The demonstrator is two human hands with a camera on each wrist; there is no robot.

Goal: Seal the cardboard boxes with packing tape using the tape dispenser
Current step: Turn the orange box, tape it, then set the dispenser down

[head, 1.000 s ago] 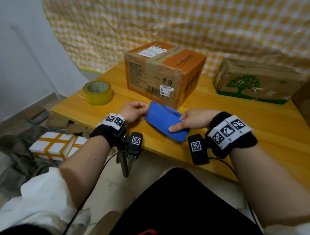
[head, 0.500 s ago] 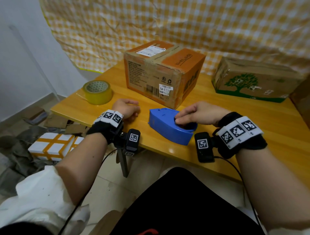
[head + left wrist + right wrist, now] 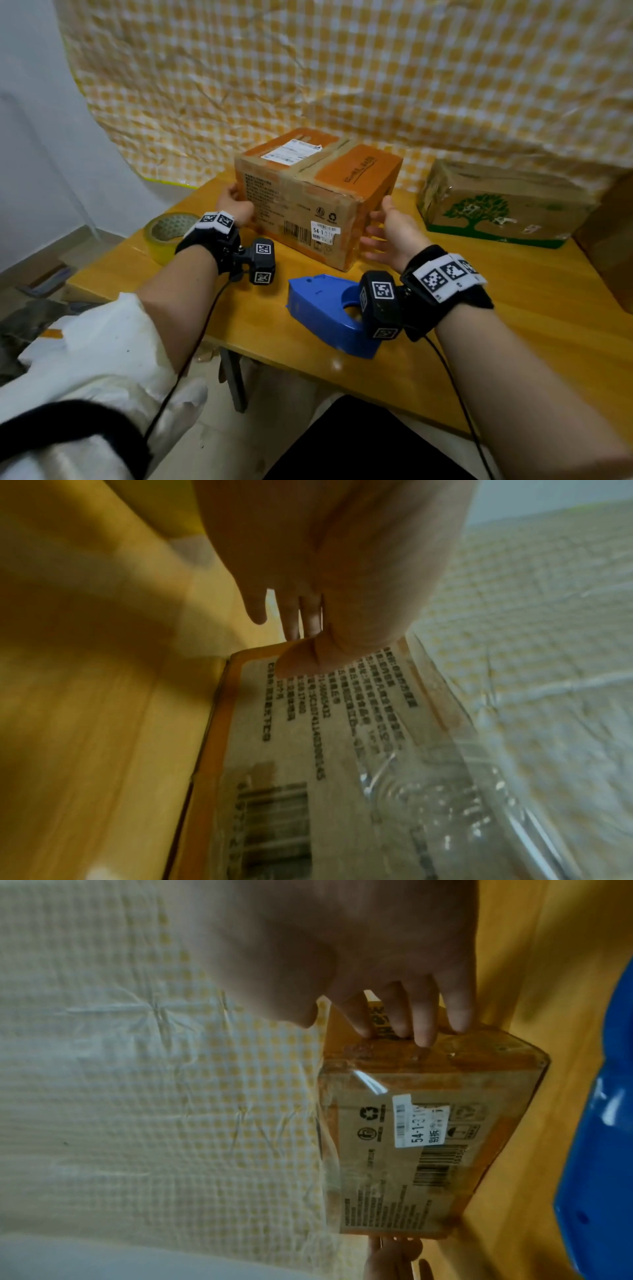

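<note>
Both hands are positioning the orange cardboard box (image 3: pixel 318 195) on the surface (image 3: pixel 513 308): the left hand (image 3: pixel 234 205) clasps its far left corner, the right hand (image 3: pixel 390 229) spreads flat-fingered beside its right face, so next comes picking up the blue tape dispenser (image 3: pixel 329 308) lying untouched nearby.

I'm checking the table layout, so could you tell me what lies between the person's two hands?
The orange cardboard box sits between the left hand and right hand, one at each end. The head view shows this best.
</note>
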